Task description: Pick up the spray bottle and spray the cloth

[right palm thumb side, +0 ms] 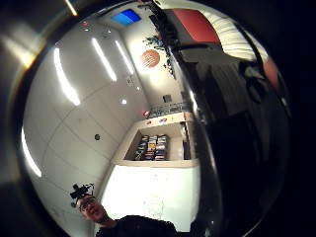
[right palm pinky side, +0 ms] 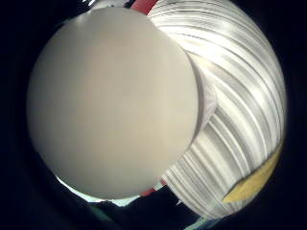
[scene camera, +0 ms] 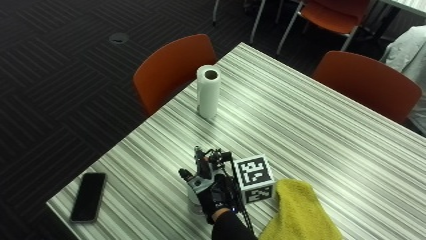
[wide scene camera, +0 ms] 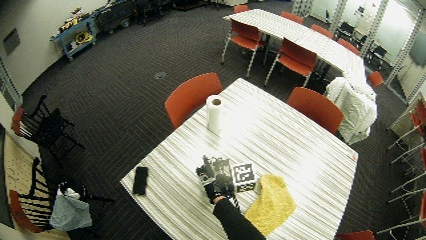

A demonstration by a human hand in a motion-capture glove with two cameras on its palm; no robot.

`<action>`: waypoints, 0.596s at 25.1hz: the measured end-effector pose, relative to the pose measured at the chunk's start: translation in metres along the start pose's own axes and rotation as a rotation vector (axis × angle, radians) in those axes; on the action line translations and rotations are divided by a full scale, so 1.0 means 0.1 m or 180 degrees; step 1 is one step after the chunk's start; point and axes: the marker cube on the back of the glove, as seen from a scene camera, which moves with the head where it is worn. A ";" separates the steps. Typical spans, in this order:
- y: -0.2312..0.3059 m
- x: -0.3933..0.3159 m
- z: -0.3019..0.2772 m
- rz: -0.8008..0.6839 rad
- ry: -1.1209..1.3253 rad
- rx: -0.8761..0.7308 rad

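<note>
Striped table [scene camera: 319, 130] | hand [scene camera: 213, 192] — grasping spray bottle [right palm pinky side: 112, 103] | yellow cloth [scene camera: 299, 212] beside — no legible labels

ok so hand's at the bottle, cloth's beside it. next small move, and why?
Probably lift the spray bottle off the table and turn it toward the yellow cloth. The gloved right hand sits over the bottle, which fills the little-finger palm view, so it looks close to the palm. The cloth lies flat just beside the hand. Whether the grip is closed cannot be seen.
</note>
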 end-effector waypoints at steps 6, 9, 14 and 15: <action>0.05 0.05 0.01 0.0044 0.0009 -0.0067; 0.06 0.05 0.01 0.0059 0.0019 -0.0086; 0.18 0.13 0.11 0.0008 -0.0059 -0.0236; 0.23 0.14 0.17 -0.0020 -0.0095 -0.0284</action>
